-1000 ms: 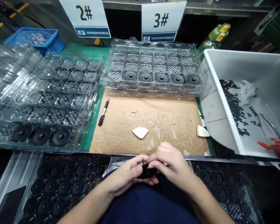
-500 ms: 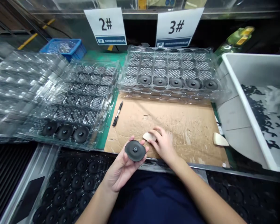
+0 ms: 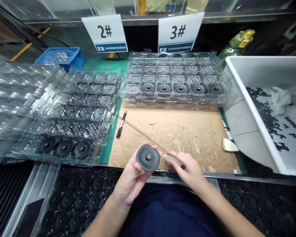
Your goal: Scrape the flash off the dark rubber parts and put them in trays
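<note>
A green worktop (image 3: 102, 64) spreads out ahead, with a brown cardboard sheet (image 3: 187, 131) across its middle. On the right stands a white bin (image 3: 268, 72); a stack of clear plastic trays (image 3: 177, 69) sits at the cardboard's far side. The left hand (image 3: 135, 179), palm up, is clamped on a round black part (image 3: 148, 161) near the cardboard's front edge. Just beside it, the right hand (image 3: 188, 168) has its fingers together around a blurred pale piece (image 3: 172, 160). A black pen (image 3: 121, 123) lies at the cardboard's left.

One held disc (image 3: 143, 162), two signs (image 3: 105, 34), one pen (image 3: 121, 124)
</note>
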A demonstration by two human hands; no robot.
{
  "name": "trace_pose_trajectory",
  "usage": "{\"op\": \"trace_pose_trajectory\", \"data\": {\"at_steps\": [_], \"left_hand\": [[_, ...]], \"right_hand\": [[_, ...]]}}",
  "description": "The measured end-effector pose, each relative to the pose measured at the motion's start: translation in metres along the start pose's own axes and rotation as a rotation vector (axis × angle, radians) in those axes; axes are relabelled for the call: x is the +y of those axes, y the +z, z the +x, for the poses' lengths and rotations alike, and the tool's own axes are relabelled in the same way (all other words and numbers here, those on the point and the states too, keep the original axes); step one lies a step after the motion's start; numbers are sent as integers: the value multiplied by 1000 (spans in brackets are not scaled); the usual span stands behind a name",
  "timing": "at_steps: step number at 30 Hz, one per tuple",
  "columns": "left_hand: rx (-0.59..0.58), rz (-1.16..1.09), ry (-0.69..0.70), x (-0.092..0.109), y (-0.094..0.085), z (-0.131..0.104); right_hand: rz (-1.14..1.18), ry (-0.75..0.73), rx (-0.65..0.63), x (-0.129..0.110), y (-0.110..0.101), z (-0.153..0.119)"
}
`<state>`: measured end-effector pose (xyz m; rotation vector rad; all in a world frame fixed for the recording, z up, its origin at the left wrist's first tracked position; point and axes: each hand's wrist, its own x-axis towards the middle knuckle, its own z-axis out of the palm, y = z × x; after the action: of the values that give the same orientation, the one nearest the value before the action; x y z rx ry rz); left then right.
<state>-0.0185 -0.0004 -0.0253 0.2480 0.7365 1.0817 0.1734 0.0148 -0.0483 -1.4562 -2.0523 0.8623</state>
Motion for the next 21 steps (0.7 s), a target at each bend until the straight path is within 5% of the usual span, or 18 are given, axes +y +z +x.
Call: {"op": "trace_pose_trajectory", "data": {"at_steps": [2, 4, 8, 10, 13, 18, 21], "left_hand": [[35, 64, 36, -3, 12, 2], [48, 115, 38, -6, 24, 3], [41, 139, 32, -9, 36, 0], [32, 170, 64, -10, 37, -1], [-47, 256, 77, -10, 38, -2], [-17, 242, 55, -11, 40, -3], [-16, 290, 21, -16, 46, -2]], "right_hand": [[65, 31, 114, -23, -20, 4], [114, -101, 203, -51, -37, 7], [122, -377, 15, -86, -48, 12], [105, -371, 11, -89, -47, 14], [68, -369, 186, -85, -45, 15], [156, -389, 71, -81, -46, 6], [93, -313, 206, -82, -49, 10]]}}
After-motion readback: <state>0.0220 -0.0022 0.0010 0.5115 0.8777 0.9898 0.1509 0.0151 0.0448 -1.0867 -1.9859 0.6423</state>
